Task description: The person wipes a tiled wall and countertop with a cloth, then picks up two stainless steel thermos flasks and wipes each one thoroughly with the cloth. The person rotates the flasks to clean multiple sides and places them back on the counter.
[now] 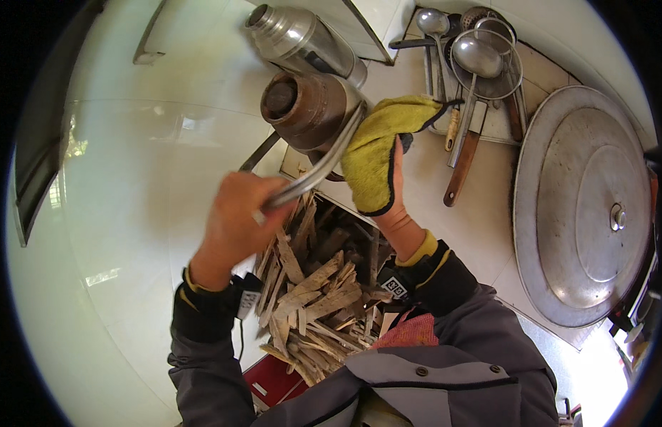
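A brown vacuum flask (323, 109) with a dark stopper in its neck leans before me. My left hand (237, 224) grips a curved metal handle (328, 163) that runs up along the flask's near side. The left fingers look blurred. In my right hand (397, 205) is a yellow-green cloth (371, 160) with dark edging, held against the flask's right side. The cloth covers much of that hand and part of the flask. Just behind stands a shiny metal vacuum flask (304, 45), its neck open.
Split firewood (320, 293) is heaped below my hands. Ladles and strainers (477, 56) lie on a tray at the upper right. A large round metal lid (581, 208) leans at the right. White tiled wall (122, 187) rises on the left.
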A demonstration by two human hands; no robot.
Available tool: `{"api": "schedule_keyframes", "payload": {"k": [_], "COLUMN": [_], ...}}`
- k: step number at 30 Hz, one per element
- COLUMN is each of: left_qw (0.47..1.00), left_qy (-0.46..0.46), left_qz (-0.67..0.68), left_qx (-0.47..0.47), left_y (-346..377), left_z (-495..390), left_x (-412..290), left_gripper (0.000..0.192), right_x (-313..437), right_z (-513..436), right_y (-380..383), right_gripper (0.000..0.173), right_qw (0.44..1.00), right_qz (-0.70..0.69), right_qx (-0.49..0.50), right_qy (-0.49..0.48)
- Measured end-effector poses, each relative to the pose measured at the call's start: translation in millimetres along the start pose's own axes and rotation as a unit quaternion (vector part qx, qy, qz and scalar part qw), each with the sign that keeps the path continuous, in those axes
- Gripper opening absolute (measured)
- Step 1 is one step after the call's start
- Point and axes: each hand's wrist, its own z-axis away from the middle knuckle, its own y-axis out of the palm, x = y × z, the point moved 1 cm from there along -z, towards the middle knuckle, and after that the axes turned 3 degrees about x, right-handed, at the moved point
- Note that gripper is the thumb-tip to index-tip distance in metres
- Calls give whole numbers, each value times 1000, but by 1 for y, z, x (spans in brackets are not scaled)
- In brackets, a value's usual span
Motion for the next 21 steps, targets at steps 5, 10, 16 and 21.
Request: {"api": "schedule_keyframes", "payload": {"k": [5, 10, 16, 21], "left_qw": [983, 931, 795, 794], "left_qy": [-65, -88, -388, -451], "left_qz": [80, 160, 422, 364], "left_qx": [-154, -317, -196, -183], "left_y": [-38, -24, 7, 2], "left_z": [-53, -101, -102, -155], "left_x": [60, 123, 155, 196], "left_gripper": [32, 49, 55, 36], "right_x": [19, 18, 10, 0], "right_z": [-2, 11, 2, -10], "right_y": [-44, -71, -56, -44], "right_gripper": [41, 41, 40, 56], "right_qw": [933, 985, 965, 961], "right_qz": [345, 139, 242, 267], "right_qx": [-16, 62, -65, -45], "right_qy": [-100, -77, -79, -48]}}
